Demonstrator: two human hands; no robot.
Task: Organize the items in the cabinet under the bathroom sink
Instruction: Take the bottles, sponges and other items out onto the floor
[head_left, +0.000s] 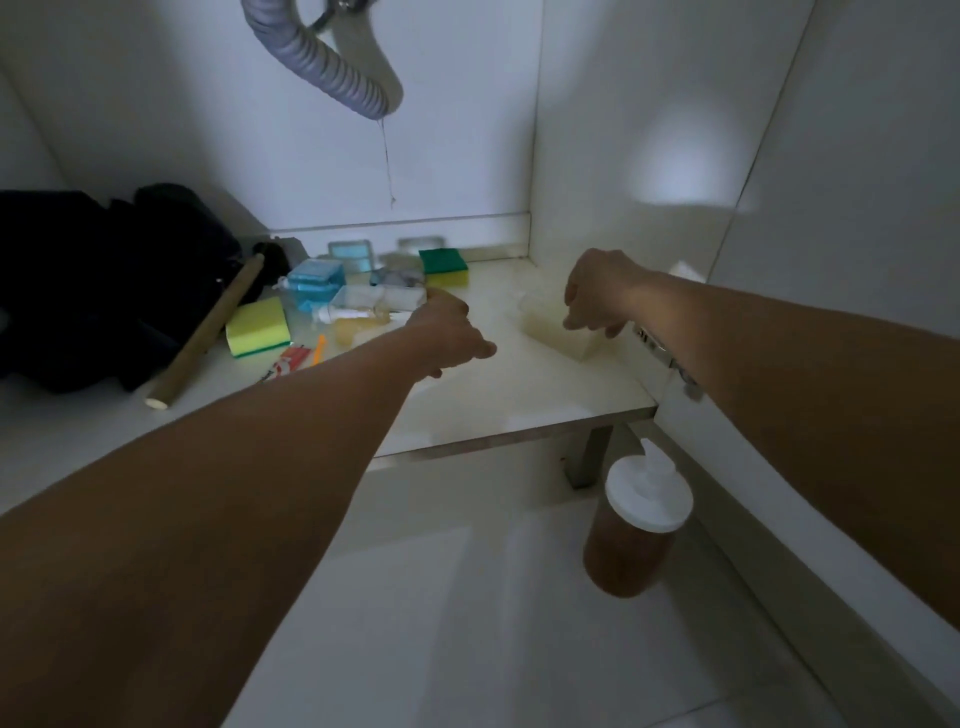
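Cabinet under sink, interior dim. Cabinet floor (545, 384): white panel, front edge raised on a metal leg (587, 462). Overhead: grey corrugated drain hose (332, 67) curving down from the top. Left side: dark bundle of cloth (93, 280), with a tan cardboard tube (208, 332) lying diagonally just beside it. Centre-left cluster: yellow sponge (260, 327) with green underside; red-and-white tube (285, 364) with an orange stick (318, 351) next to it; blue-tinted clear box (314, 283); clear oblong container (374, 299); a second sponge (444, 265), green face up over yellow, near the back wall; two small framed items (353, 254) leaning at the back, detail blurred. Left hand (449, 332): reaching in over the cluster, fingers curled with the thumb out, touching the near end of the clear oblong container; whether it actually grips it cannot be told. Right hand (597, 291): at the right side of the cabinet floor, fingers pointing down and pinched on the rim of a translucent plastic container (561, 332) that sits near the side wall. Outside the cabinet, on the bathroom floor (441, 623): pump bottle (634, 525) with white cap and brownish contents, upright, just beside the open door (831, 208).
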